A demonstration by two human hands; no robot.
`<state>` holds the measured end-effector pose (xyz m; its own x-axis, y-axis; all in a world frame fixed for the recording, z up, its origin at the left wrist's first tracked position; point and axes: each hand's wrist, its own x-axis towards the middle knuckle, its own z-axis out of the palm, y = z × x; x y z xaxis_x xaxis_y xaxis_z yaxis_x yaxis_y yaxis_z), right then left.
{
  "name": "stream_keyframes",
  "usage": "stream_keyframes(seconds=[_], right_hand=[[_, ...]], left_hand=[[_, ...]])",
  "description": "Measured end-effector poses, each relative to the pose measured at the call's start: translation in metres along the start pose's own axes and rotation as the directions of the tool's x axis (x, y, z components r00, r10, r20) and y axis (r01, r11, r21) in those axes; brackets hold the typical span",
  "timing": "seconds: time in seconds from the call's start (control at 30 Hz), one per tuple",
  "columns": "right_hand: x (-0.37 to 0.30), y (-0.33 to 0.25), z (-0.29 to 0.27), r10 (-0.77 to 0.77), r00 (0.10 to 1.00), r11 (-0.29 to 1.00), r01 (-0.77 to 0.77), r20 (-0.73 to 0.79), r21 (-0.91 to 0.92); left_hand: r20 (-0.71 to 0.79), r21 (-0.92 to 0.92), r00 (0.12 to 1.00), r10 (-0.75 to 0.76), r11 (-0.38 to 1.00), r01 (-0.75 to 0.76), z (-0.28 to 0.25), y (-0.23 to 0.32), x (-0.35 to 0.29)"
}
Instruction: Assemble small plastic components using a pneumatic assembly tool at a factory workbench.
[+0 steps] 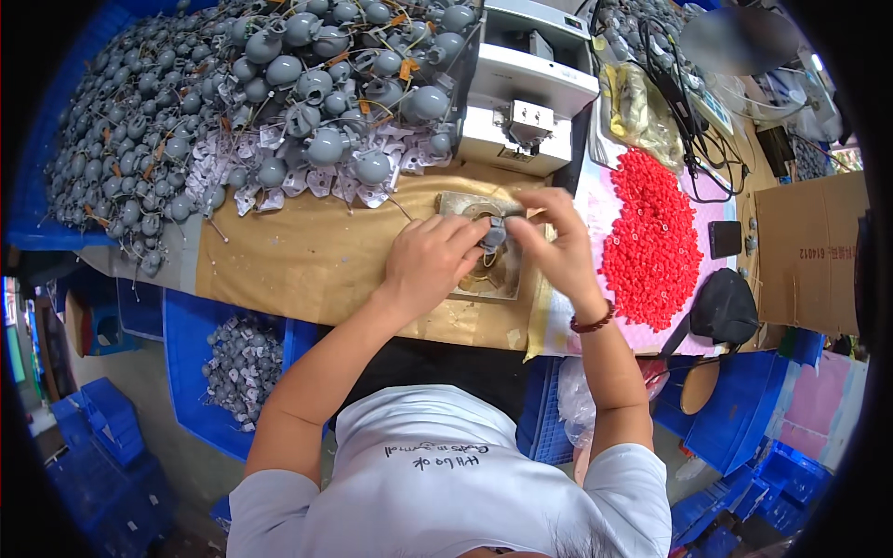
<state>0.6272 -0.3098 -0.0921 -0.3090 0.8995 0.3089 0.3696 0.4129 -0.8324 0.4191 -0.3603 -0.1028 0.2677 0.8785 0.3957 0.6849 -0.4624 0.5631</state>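
Observation:
A small grey plastic part (493,236) sits over a worn square metal fixture plate (503,285) with a round opening in its middle. My left hand (428,262) comes in from the left, fingers bent and closed on the grey part's near side. From the right, my right hand (561,245) reaches over the plate. Its thumb tip is against or just beside the part, while the index finger arches above with a gap between them. The part's underside is hidden.
Many round grey housings with wires (326,146) heap at the back left, white pieces among them. A white machine (521,121) stands behind the plate. On the right lie red plastic pieces (651,242), a black pouch (725,307) and a cardboard box (807,251). Blue bins (191,372) stand below.

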Motion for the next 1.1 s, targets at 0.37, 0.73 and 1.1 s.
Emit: stream_keyframes(seconds=[0.37, 0.73, 1.1], right_hand=[[0.032, -0.025, 0.018, 0.23, 0.966, 0.852, -0.257, 0.116, 0.457], [-0.037, -0.015, -0.01, 0.216, 0.905, 0.927, -0.308, 0.366, 0.215], [-0.083, 0.005, -0.08, -0.113, 0.961, 0.799, 0.239, 0.253, -0.551]], left_hand=[[0.044, -0.05, 0.998, -0.039, 0.998, 0.041, -0.024, 0.003, -0.006], [0.294, 0.53, 0.891, -0.345, 0.835, 0.149, -0.2, -0.019, -0.073], [0.176, 0.559, 0.967, 0.184, 0.79, -0.251, -0.064, -0.09, -0.011]])
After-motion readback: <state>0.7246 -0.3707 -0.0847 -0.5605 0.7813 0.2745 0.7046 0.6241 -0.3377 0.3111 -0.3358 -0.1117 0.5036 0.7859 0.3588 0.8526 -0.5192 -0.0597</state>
